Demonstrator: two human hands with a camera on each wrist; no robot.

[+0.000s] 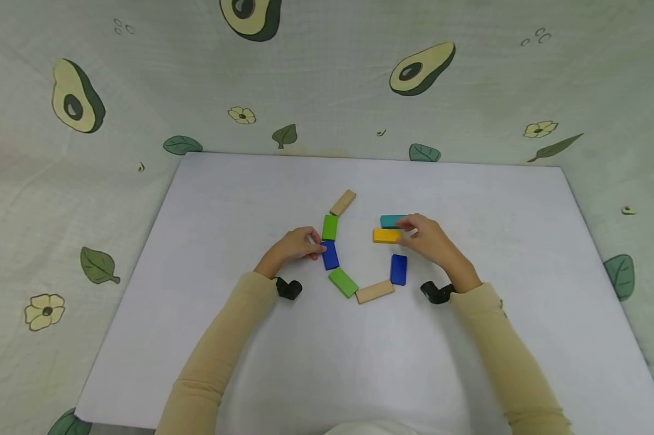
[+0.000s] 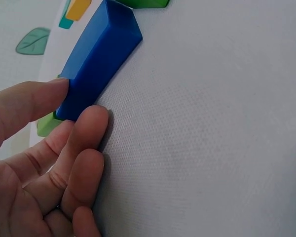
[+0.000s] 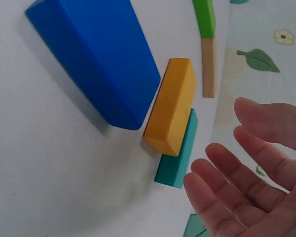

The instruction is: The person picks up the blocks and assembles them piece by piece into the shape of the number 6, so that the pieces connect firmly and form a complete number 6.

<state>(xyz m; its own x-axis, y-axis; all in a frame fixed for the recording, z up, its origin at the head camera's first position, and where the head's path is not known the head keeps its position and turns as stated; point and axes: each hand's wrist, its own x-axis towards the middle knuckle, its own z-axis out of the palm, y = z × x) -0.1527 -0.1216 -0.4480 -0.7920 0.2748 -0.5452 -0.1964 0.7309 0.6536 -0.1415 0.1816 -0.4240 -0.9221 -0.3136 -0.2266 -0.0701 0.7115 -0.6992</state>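
My left hand (image 1: 298,244) is at a blue wooden block (image 1: 330,255) left of centre. Its thumb (image 2: 54,91) touches that block's upper edge, while the other fingers (image 2: 92,123) bend loosely beside its end and side, low over the table. My right hand (image 1: 427,240) is held with its thumb and fingers apart, holding nothing. It overlaps the right ends of a yellow block (image 1: 387,235) and a teal block (image 1: 392,222) in the head view. The right wrist view shows its fingertips clear of the yellow block (image 3: 170,106), which lies alongside the teal block (image 3: 176,163).
A curved row runs from a plain wood block (image 1: 343,202) through a green block (image 1: 330,228), another green block (image 1: 343,282) and a second plain block (image 1: 375,292) to a blue block (image 1: 399,269). They lie on a white tabletop (image 1: 240,199) before avocado-print cloth (image 1: 327,78).
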